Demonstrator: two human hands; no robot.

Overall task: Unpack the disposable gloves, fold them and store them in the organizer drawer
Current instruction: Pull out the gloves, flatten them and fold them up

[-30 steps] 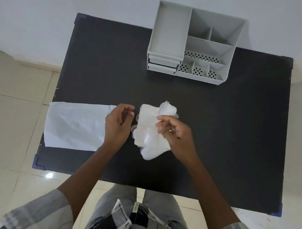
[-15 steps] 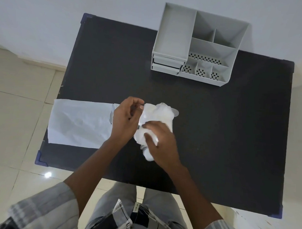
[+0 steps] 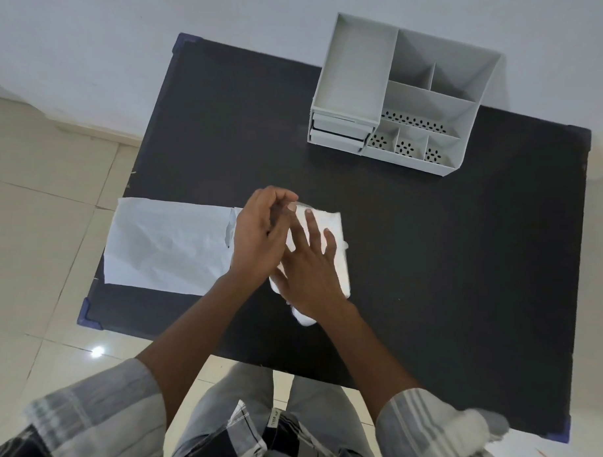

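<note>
A white bundle of disposable gloves [image 3: 338, 253] lies on the black table [image 3: 428, 267] near its middle. My right hand [image 3: 309, 266] presses flat on the bundle with its fingers spread. My left hand [image 3: 262, 233] is beside it, with curled fingers pinching the bundle's upper left edge. The grey organizer [image 3: 400, 105] stands at the table's far edge; its two drawers [image 3: 337, 130] at the front left are pushed in.
A flat white paper wrapper [image 3: 166, 244] lies on the table's left part, reaching its left edge. Tiled floor surrounds the table on the left. A white wall runs behind the organizer.
The loose, crumpled bundle has been flattened onto the table. My right hand moved on top of it and opened flat; my left hand closed in on its upper left edge.
</note>
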